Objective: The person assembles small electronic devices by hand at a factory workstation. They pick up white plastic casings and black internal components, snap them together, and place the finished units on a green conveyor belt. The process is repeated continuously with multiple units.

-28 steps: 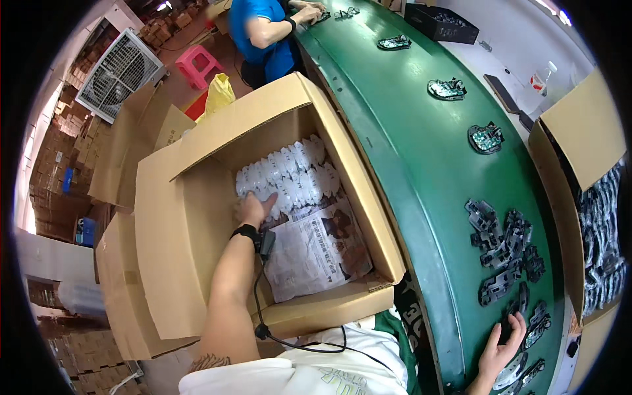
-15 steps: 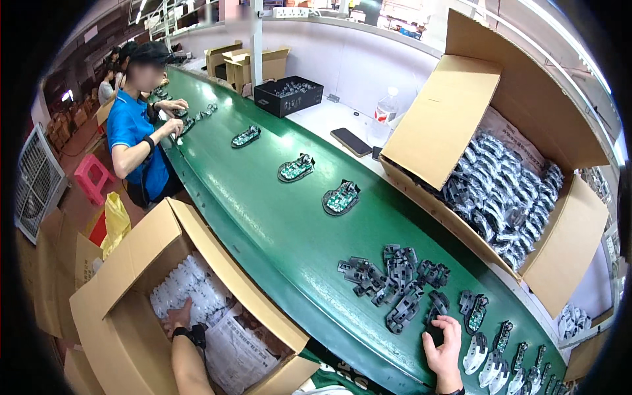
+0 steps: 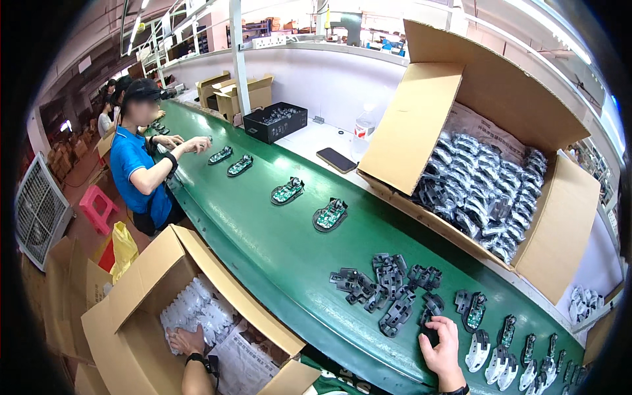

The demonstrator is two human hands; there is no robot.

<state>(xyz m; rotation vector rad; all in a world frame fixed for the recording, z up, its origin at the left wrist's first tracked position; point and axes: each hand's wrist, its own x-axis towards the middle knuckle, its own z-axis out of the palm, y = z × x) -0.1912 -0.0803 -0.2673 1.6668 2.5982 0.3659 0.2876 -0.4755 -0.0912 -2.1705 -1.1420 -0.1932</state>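
My left hand (image 3: 187,340) is inside the open cardboard box (image 3: 155,270) at the near left. Its fingers are spread over rows of white plastic parts (image 3: 197,304) in clear wrapping. My right hand (image 3: 441,342) is on the green conveyor belt (image 3: 263,253), thumb and fingers curled around a dark plastic part (image 3: 428,334), partly hidden by the hand. Just beyond its fingers is another dark grey piece (image 3: 432,304), beside a loose heap of dark grey plastic parts (image 3: 390,271). White curved shells (image 3: 478,350) and green circuit boards in dark housings (image 3: 474,312) lie to its right.
Several circuit-board assemblies (image 3: 330,214) sit along the belt. A large carton (image 3: 559,224) of wrapped grey parts stands across it, near a phone (image 3: 336,160), a bottle (image 3: 363,128) and a black bin (image 3: 275,125). At the far left, a co-worker in blue (image 3: 141,164) handles parts.
My left hand has moved and spread flatter over the wrapped white parts. My right hand stays by the dark parts. The co-worker's hand has lifted, and another board assembly lies near them. The view has shifted.
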